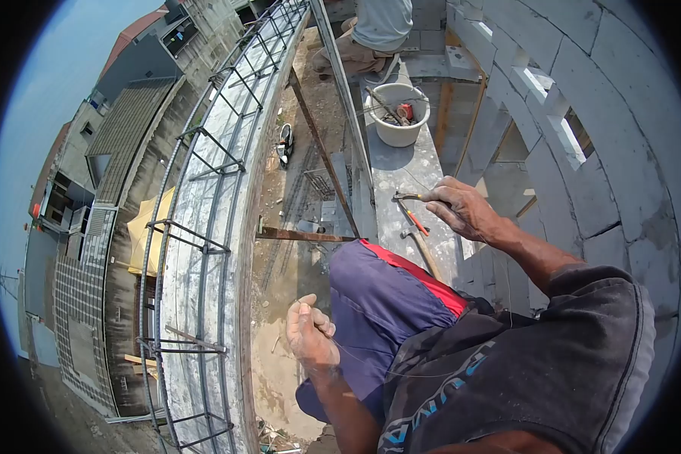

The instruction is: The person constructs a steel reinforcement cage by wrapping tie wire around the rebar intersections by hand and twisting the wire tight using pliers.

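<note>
My left hand (310,333) is closed, fingers curled, pinching a thin wire. The wire (401,374) trails from it across my lap. My right hand (465,208) is over the plank, its fingers closed on one handle of a pair of pincers (401,197). The pincers' orange handle (417,221) angles away, spread from the held one. A hammer (425,253) with a wooden handle lies on the plank just below them, near my knee. Part of the hammer's handle is hidden by my leg.
A white bucket (398,121) with tools stands on the plank (390,163). Another person (382,26) sits beyond it. To my left, a rebar cage (197,242) runs along a concrete beam (242,318), with a deep drop beside it. A block wall (583,181) rises on the right.
</note>
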`<state>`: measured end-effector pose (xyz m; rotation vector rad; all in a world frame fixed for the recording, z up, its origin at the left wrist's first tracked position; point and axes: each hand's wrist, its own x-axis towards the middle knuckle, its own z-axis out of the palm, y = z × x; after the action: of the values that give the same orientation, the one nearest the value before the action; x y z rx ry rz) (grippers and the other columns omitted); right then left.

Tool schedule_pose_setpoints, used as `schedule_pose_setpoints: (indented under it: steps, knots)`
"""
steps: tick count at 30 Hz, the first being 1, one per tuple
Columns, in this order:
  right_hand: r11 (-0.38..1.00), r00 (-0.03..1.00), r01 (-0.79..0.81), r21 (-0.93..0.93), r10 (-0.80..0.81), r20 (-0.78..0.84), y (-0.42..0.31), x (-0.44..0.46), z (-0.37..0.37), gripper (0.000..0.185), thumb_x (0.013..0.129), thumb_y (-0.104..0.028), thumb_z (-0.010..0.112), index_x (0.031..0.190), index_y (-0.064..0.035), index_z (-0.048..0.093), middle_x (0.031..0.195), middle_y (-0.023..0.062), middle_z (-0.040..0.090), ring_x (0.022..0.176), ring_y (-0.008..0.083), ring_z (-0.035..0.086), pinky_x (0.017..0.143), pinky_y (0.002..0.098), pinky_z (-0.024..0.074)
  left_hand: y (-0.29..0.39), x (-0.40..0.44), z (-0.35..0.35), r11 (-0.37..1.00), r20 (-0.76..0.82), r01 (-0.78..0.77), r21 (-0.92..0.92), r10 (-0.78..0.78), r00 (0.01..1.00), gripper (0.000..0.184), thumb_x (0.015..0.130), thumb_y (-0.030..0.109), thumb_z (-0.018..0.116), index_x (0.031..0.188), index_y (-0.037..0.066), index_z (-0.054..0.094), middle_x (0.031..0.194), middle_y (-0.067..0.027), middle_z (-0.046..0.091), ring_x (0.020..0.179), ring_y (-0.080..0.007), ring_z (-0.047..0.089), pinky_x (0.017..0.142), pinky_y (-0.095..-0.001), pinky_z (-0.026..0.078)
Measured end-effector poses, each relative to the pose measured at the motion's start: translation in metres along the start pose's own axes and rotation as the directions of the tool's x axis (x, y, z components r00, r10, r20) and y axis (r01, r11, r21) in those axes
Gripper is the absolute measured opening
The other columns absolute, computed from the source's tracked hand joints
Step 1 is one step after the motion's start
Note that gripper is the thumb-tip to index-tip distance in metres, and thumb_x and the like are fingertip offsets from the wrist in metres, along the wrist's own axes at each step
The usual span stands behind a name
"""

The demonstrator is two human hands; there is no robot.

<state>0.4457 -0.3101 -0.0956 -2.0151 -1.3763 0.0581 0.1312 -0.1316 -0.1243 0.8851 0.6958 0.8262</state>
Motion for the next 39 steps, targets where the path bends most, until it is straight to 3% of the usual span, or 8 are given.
schedule_pose_setpoints:
  steps: [3,5,8,12,19,24,33,39]
  knots:
    - [0.967,0.969,0.248,0.063,-0.249,-0.004,-0.037,0.003,0.018,0.024,0.097,-0.018,0.067,0.118,-0.0074,0.068,0.106,0.0124,0.064,0.099,0.0305,0.065,0.084,0.0389,0.0548,-0.03,0.033,0.028,0.99,0.037,0.106,-0.096,-0.103,0.994,0.028,0.104,0.024,0.058,0.121,0.002,0.058,0.082,-0.0007,0.059,0.07,-0.0102,0.056,0.061,-0.0262,0.051]
    - [0.895,0.9,0.435,0.093,-0.434,-0.031,-0.051,0.006,0.028,0.024,0.096,-0.017,0.069,0.118,-0.009,0.068,0.106,0.0117,0.064,0.097,0.03,0.065,0.082,0.0387,0.0555,-0.034,0.05,0.05,0.97,0.094,0.175,-0.171,-0.16,0.983,0.028,0.105,0.024,0.055,0.123,0.003,0.056,0.099,-0.0081,0.069,0.086,-0.0183,0.067,0.077,-0.0353,0.06]
    - [0.861,0.864,0.493,0.128,-0.501,0.043,-0.06,0.006,0.032,0.027,0.093,-0.015,0.071,0.12,-0.0142,0.068,0.106,0.0092,0.064,0.097,0.0285,0.065,0.081,0.0401,0.0562,-0.032,0.068,0.08,0.925,0.128,0.208,-0.319,-0.176,0.976,0.028,0.106,0.022,0.05,0.127,0.002,0.052,0.117,-0.015,0.067,0.105,-0.0269,0.068,0.089,-0.0442,0.06]
    - [0.838,0.836,0.537,0.092,-0.544,0.078,-0.052,0.001,0.034,0.034,0.09,-0.014,0.074,0.123,-0.0155,0.068,0.111,0.0081,0.066,0.099,0.028,0.066,0.081,0.0408,0.0566,-0.024,0.085,0.094,0.848,0.041,0.049,-0.527,-0.032,0.999,0.033,0.108,0.022,0.046,0.133,0.002,0.045,0.135,-0.0195,0.06,0.121,-0.0334,0.063,0.1,-0.0496,0.056]
    - [0.847,0.812,0.531,0.038,-0.52,0.266,-0.029,-0.034,0.03,0.039,0.09,-0.015,0.073,0.128,-0.0159,0.067,0.115,0.0071,0.065,0.1,0.0269,0.065,0.082,0.0386,0.0567,-0.003,0.102,0.107,0.862,-0.133,-0.132,-0.489,0.076,0.988,0.038,0.11,0.024,0.041,0.141,0.003,0.042,0.134,-0.0172,0.059,0.117,-0.029,0.064,0.096,-0.0422,0.058]
    - [0.874,0.794,0.484,0.05,-0.463,0.395,-0.02,-0.058,0.018,0.041,0.091,-0.017,0.072,0.131,-0.0163,0.065,0.112,0.0056,0.063,0.096,0.0244,0.064,0.08,0.0374,0.0564,0.003,0.1,0.115,0.905,-0.205,-0.183,-0.384,0.11,0.973,0.036,0.11,0.024,0.042,0.14,0.004,0.045,0.126,-0.0122,0.062,0.097,-0.0168,0.063,0.082,-0.0332,0.056]
    - [0.892,0.849,0.443,0.093,-0.451,0.277,-0.027,-0.067,0.028,0.047,0.086,-0.014,0.078,0.132,-0.0164,0.065,0.112,0.0064,0.064,0.093,0.026,0.063,0.078,0.0392,0.0539,-0.016,0.099,0.118,0.885,-0.183,-0.226,-0.407,0.163,0.969,0.033,0.108,0.02,0.051,0.135,0.003,0.053,0.109,-0.007,0.063,0.085,-0.0109,0.059,0.072,-0.0259,0.053]
    - [0.883,0.811,0.446,0.147,-0.469,0.35,-0.034,-0.064,0.022,0.049,0.092,-0.014,0.071,0.14,-0.0151,0.058,0.118,0.0087,0.063,0.096,0.0276,0.064,0.082,0.039,0.0552,-0.02,0.103,0.107,0.867,-0.091,-0.209,-0.452,0.189,0.978,0.032,0.107,0.022,0.055,0.133,0.005,0.056,0.102,-0.0054,0.064,0.083,-0.0101,0.059,0.072,-0.025,0.054]
